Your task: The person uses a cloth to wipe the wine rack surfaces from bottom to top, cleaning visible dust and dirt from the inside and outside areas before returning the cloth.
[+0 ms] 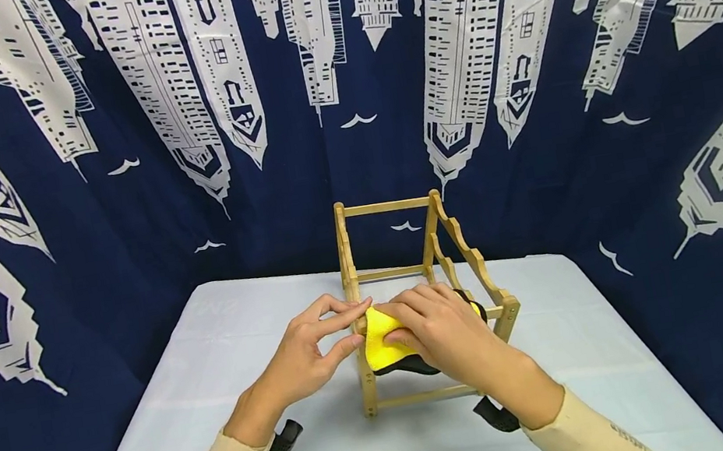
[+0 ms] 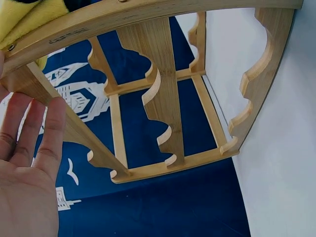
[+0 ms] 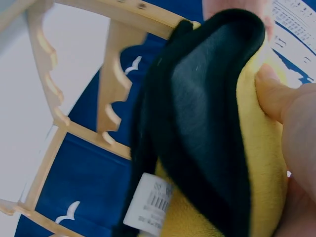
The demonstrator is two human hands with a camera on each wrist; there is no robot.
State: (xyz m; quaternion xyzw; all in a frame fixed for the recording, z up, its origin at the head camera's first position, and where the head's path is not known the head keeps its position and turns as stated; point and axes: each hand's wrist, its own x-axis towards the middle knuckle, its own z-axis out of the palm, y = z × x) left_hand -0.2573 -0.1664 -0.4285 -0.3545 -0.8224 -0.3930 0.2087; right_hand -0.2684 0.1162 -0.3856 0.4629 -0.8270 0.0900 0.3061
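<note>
A light wooden rack (image 1: 424, 397) with wavy-notched side pieces stands on the table. My right hand (image 1: 438, 328) grips a folded yellow cloth (image 1: 380, 345) with a black border, at the rack's near top bar. The right wrist view shows the cloth's dark side (image 3: 202, 108) and a white barcode label (image 3: 147, 205) hanging from it. My left hand (image 1: 313, 347) holds the rack's near left corner, thumb and fingers to either side of it. In the left wrist view, its fingers (image 2: 37, 131) reach up against the notched side piece just under the curved top bar.
A white-covered table (image 1: 210, 344) lies under the rack. Behind it hangs a dark blue curtain (image 1: 299, 188) printed with white upside-down buildings and birds. Black wrist mounts (image 1: 286, 437) sit below both wrists, near the tabletop.
</note>
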